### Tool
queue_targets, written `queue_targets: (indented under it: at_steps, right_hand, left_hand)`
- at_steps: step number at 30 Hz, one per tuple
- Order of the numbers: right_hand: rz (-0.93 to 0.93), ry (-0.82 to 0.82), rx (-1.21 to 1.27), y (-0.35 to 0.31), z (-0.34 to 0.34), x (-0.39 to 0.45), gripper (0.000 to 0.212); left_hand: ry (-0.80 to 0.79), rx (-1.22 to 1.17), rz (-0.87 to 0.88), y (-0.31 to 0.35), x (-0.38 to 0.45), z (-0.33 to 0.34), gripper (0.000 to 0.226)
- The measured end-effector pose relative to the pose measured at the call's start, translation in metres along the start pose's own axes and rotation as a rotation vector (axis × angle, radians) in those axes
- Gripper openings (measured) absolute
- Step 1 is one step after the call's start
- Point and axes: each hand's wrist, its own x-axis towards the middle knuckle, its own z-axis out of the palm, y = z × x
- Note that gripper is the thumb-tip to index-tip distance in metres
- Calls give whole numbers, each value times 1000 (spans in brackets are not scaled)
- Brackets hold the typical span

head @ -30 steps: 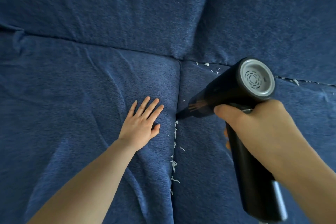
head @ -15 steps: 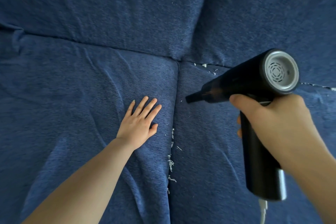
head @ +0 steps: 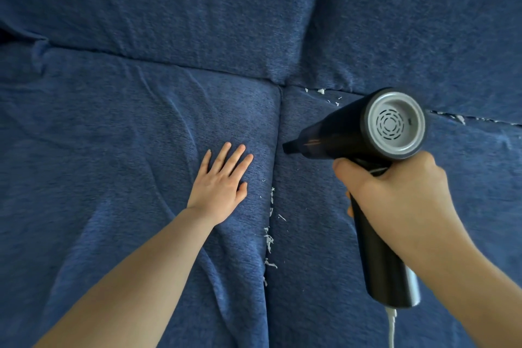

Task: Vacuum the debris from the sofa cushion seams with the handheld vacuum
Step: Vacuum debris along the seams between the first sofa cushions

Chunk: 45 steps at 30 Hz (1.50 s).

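My right hand (head: 395, 195) grips the handle of a black handheld vacuum (head: 358, 133) with a silver rear vent. Its narrow nozzle (head: 289, 147) points left, just right of the seam (head: 278, 121) between the two blue seat cushions. White debris (head: 269, 240) lies along that seam below the nozzle. More white bits (head: 322, 92) sit in the back seam, right of the junction. My left hand (head: 221, 186) presses flat, fingers spread, on the left cushion (head: 113, 150) beside the seam.
The blue back cushions (head: 197, 8) rise behind the seats. Further debris (head: 460, 118) lines the back seam at far right. A white cord (head: 391, 325) hangs from the vacuum's handle base. The right seat cushion (head: 310, 263) lies under the vacuum.
The vacuum lifted up and right from the seam half a second ago; now its nozzle has come back left and down toward the seam. My left hand has stayed put.
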Motion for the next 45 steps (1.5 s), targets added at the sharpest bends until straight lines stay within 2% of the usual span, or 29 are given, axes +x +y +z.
queue_targets:
  at_steps: [14, 20, 26, 31, 35, 40, 45]
  right_hand:
    - [-6, -156, 60, 20, -15, -42, 33]
    - [20, -129, 25, 25, -14, -41, 34]
    - [139, -132, 133, 19, -1, -24, 29]
    - [160, -119, 145, -4, 27, -9, 42]
    - [168, -158, 97, -8, 17, -11, 49]
    - [128, -190, 82, -6, 0, -15, 31]
    - [144, -184, 55, -15, 11, -12, 40]
  left_hand:
    - [-42, -50, -85, 14, -41, 4, 63]
    - [-69, -52, -92, 16, -43, 3, 63]
    - [-47, -39, -79, 14, -44, 9, 61]
    - [-40, -37, -56, 12, -45, 10, 63]
    - [-48, -56, -50, 9, -45, 8, 61]
    - [-60, -62, -44, 8, -45, 8, 64]
    - [-57, -58, -42, 8, -45, 8, 63]
